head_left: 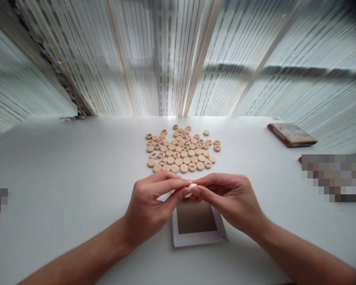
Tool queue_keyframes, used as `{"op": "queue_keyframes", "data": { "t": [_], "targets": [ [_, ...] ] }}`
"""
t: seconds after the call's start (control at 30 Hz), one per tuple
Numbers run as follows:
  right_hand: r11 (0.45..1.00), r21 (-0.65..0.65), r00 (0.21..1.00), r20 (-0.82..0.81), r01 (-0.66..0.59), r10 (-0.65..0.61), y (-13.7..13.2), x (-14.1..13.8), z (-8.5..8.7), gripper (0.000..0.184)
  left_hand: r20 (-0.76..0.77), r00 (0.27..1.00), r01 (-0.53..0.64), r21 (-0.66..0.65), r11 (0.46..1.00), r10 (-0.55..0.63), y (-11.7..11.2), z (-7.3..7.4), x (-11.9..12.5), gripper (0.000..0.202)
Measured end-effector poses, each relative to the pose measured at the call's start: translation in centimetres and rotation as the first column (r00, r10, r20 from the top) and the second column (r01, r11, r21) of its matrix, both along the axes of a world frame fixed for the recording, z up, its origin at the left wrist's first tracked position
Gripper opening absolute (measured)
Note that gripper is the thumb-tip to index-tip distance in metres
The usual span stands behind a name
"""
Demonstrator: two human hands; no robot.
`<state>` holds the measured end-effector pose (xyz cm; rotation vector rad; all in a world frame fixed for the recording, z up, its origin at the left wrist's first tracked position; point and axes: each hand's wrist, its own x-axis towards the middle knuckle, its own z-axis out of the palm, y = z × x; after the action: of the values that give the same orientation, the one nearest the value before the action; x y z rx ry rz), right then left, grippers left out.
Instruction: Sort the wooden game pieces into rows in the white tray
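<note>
Between my two hands, above a shallow white-rimmed box, a round wooden xiangqi piece is pinched. My left hand grips its left side with thumb and forefinger. On its right side the thumb and fingertips of my right hand close in. Part of another piece seems to show just beneath, mostly hidden by the fingers. Beyond my hands lies a loose cluster of xiangqi pieces, many blank side up, others showing red or black characters. The box's inside is brown where it shows; its far end is hidden behind my hands.
A flat brown-edged box with a pictured lid lies at the far right of the white table. Blurred-out items sit at the right and left edges. Striped string curtains hang along the table's far edge.
</note>
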<state>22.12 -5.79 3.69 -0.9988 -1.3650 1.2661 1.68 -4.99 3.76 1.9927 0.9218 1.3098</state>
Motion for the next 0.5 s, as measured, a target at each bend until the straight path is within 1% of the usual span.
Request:
{"op": "queue_keyframes", "data": {
  "t": [0.07, 0.17, 0.3, 0.4, 0.5],
  "targets": [
    [0.999, -0.029, 0.999, -0.026, -0.019, 0.019, -0.04, -0.09, 0.08, 0.019, -0.001, 1.0, -0.004, 0.007, 1.0, 0.004, -0.06, 0.07, 0.03, 0.018],
    [0.997, -0.067, 0.999, -0.032, -0.04, 0.038, 0.03, -0.07, 0.17, 0.019, 0.011, 1.0, 0.008, -0.033, 0.999, -0.008, -0.08, 0.29, 0.1, 0.018],
    [0.987, -0.14, 0.997, -0.038, -0.078, 0.074, 0.35, 0.12, 0.22, 0.027, 0.057, 0.998, 0.029, -0.186, 0.982, -0.019, -0.07, 0.18, 0.21, 0.016],
    [0.977, -0.186, 0.993, -0.073, -0.107, 0.094, 0.56, 0.28, 0.14, 0.028, 0.186, 0.983, 0.07, -0.338, 0.938, -0.006, -0.11, -0.29, 0.37, 0.02],
    [0.966, -0.221, 0.984, -0.139, -0.137, 0.108, 0.65, 0.4, -0.05, 0.029, 0.318, 0.948, 0.17, -0.442, 0.881, -0.023, -0.07, -0.52, 0.56, 0.024]
  ]
}}
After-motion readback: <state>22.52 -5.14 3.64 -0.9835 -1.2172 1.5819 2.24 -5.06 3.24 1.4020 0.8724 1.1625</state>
